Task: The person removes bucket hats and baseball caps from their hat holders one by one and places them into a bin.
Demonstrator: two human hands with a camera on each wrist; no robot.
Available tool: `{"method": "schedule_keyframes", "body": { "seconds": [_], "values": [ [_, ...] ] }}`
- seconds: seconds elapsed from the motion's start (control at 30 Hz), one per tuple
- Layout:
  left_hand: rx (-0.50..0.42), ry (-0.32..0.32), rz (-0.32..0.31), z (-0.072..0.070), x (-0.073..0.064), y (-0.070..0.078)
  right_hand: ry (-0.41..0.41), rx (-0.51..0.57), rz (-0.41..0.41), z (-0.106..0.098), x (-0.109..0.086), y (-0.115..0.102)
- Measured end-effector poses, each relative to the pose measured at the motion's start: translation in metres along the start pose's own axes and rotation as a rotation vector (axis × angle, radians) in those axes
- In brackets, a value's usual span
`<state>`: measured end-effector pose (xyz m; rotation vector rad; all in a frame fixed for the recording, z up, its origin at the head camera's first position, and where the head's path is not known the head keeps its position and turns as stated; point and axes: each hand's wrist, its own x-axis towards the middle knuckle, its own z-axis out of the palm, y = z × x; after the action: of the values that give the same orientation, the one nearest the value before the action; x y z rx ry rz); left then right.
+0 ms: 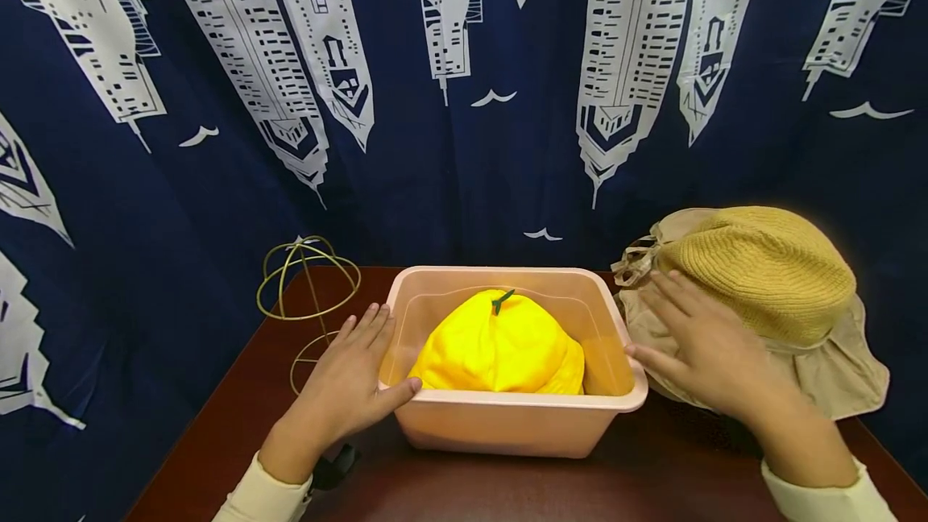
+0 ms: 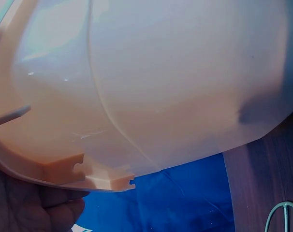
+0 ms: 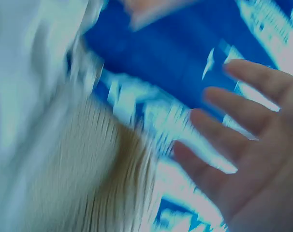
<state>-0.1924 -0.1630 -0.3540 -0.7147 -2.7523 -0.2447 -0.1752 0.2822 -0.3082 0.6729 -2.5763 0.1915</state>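
A pink plastic bin (image 1: 507,425) stands on the table and holds a bright yellow hat (image 1: 500,345) with a small green stem on top. My left hand (image 1: 348,377) rests at the bin's near left corner, fingers extended along the rim and thumb over the front edge. In the left wrist view, the bin's wall (image 2: 161,72) fills most of the picture, with part of the left hand (image 2: 35,205) against its rim. Over the hats on the right, my right hand (image 1: 714,349) is spread with straight fingers, its thumb near the bin's right rim. Its palm (image 3: 257,164) holds nothing.
A mustard knitted hat (image 1: 761,272) lies on a beige fabric hat (image 1: 834,369) right of the bin. To the left stands a gold wire stand (image 1: 308,316), partly behind my left hand. A navy curtain (image 1: 449,184) with white buildings hangs behind the brown table (image 1: 239,425).
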Motion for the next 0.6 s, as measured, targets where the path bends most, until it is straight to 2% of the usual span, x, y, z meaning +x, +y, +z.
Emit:
{"method": "schedule_keyframes", "body": {
  "seconds": [0.13, 0.27, 0.37, 0.5, 0.6],
  "values": [
    [0.005, 0.004, -0.001, 0.001, -0.001, 0.001, 0.246, -0.013, -0.101, -0.027, 0.002, 0.044],
    [0.007, 0.005, -0.003, 0.001, 0.0, 0.002, 0.377, -0.005, -0.132, -0.049, 0.003, 0.084],
    [0.003, 0.013, 0.0, 0.002, 0.001, 0.002, 0.382, 0.002, -0.086, -0.059, 0.002, 0.108],
    [-0.005, 0.02, 0.001, 0.003, 0.0, 0.002, 0.299, 0.033, 0.008, -0.061, 0.002, 0.132],
    [-0.01, 0.033, -0.002, 0.004, -0.002, 0.002, 0.231, 0.071, 0.031, -0.057, 0.004, 0.142]
  ]
}}
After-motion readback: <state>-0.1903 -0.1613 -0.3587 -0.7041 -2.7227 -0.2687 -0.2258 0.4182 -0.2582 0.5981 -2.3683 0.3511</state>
